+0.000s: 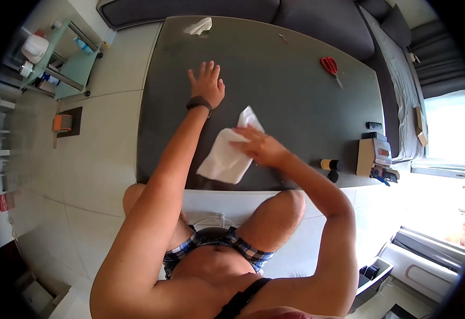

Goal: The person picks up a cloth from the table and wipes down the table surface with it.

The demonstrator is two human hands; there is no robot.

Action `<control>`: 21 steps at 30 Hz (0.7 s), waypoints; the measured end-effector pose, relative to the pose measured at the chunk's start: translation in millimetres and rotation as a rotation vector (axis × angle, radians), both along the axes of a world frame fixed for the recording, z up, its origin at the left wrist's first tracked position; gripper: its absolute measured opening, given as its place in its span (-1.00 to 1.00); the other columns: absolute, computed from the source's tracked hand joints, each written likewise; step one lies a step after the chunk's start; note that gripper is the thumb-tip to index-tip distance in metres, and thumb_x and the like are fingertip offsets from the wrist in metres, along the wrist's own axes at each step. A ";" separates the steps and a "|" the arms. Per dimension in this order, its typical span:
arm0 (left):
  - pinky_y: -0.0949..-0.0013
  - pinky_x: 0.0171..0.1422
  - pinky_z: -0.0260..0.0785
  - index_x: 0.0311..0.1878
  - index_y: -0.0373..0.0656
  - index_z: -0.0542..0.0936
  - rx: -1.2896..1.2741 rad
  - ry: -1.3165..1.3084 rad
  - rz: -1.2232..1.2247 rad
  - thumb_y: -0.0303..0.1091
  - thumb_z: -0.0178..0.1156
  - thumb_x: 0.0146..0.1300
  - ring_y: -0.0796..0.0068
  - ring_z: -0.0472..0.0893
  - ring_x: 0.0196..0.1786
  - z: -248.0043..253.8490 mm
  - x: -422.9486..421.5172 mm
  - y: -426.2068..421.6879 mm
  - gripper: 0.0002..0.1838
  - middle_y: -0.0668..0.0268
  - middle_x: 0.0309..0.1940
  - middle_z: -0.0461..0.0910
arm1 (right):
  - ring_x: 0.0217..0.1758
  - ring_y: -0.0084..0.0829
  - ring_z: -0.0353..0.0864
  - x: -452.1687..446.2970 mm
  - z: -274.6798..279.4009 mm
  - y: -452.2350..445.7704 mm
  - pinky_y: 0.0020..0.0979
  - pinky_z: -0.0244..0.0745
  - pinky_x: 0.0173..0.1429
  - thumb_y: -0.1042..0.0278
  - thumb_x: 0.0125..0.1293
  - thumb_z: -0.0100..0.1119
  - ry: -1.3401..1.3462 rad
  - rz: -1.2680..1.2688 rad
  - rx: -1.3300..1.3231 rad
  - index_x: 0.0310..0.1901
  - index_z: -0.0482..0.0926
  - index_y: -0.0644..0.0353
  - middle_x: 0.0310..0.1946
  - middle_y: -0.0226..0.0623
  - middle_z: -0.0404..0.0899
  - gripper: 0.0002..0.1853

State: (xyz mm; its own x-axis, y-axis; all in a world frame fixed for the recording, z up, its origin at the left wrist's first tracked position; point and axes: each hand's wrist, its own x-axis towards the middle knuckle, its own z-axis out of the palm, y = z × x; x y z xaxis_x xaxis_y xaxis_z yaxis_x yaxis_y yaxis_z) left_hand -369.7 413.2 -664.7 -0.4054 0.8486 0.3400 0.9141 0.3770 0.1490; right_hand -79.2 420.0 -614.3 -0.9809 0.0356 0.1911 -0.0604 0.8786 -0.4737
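My left hand lies flat on the dark table with its fingers spread, a dark band round the wrist. To its lower right, my right hand is on a white cloth near the table's front edge. The fingers of that hand reach over the cloth's upper right part and are a little blurred, so how they hold it is hard to tell. One corner of the cloth stands up beyond the hand.
Red-handled scissors lie at the table's back right, a crumpled white tissue at its back left. On the right edge are a box, a small cylinder and a black object. A glass-shelved cart stands left.
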 end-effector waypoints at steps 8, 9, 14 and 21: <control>-0.49 0.67 -0.12 0.55 0.01 0.42 -0.040 -0.013 0.007 -0.14 0.02 0.53 0.21 0.20 0.70 6.8 1.5 -3.5 -0.44 0.32 0.64 0.30 | 0.64 0.11 0.28 79.3 -28.6 216.0 0.02 0.28 0.65 0.54 0.41 0.05 -0.088 -0.910 0.287 0.42 0.61 -0.21 0.64 -0.12 0.25 -0.41; -0.49 0.67 -0.12 0.53 -0.03 0.43 -0.011 -0.009 -0.004 -0.13 0.00 0.52 0.18 0.20 0.69 4.1 1.2 -3.0 -0.44 0.29 0.63 0.31 | 0.62 0.06 0.33 80.6 -34.0 231.1 -0.12 0.31 0.64 0.58 0.41 0.03 0.011 -1.018 0.211 0.30 0.72 -0.18 0.60 -0.14 0.33 -0.46; -0.48 0.67 -0.12 0.52 -0.06 0.44 0.040 0.006 -0.025 -0.13 -0.01 0.51 0.16 0.21 0.68 -1.3 0.5 -3.4 -0.44 0.26 0.61 0.33 | 0.48 0.03 0.50 51.0 -31.5 216.3 -0.08 0.45 0.51 0.13 0.41 0.26 0.024 -1.158 0.186 0.25 0.74 -0.10 0.51 -0.11 0.44 -0.60; -0.48 0.68 -0.16 0.56 0.02 0.41 -0.055 0.001 0.005 -0.13 0.01 0.54 0.21 0.17 0.72 4.7 0.3 -1.0 -0.43 0.31 0.66 0.28 | -0.08 0.11 0.78 36.7 -19.8 137.4 0.01 0.73 -0.01 0.17 0.40 0.30 0.092 -1.019 0.224 0.08 0.72 -0.02 0.17 -0.06 0.65 -0.72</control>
